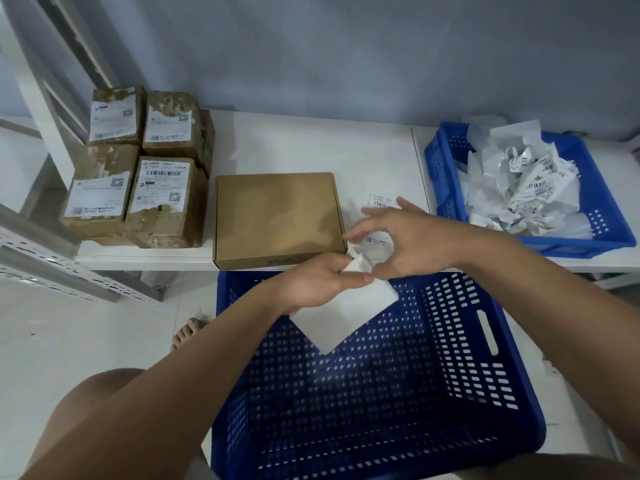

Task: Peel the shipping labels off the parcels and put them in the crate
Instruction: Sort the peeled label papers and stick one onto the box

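- left grip (322, 282) pinching white label (346, 317)
- right grip (408, 240) pinching its top corner, fingers fanned
- blue crate (485, 341) under both grips
- bare parcel (277, 216) just beyond left grip

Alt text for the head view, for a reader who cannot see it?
The left hand and right hand hold a white label above a blue crate. Behind sit a bare brown box, labelled parcels at left, and a second crate of crumpled labels at right.

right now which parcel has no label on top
The flat middle box: bare brown lid; the taped parcels left of it carry white labels.
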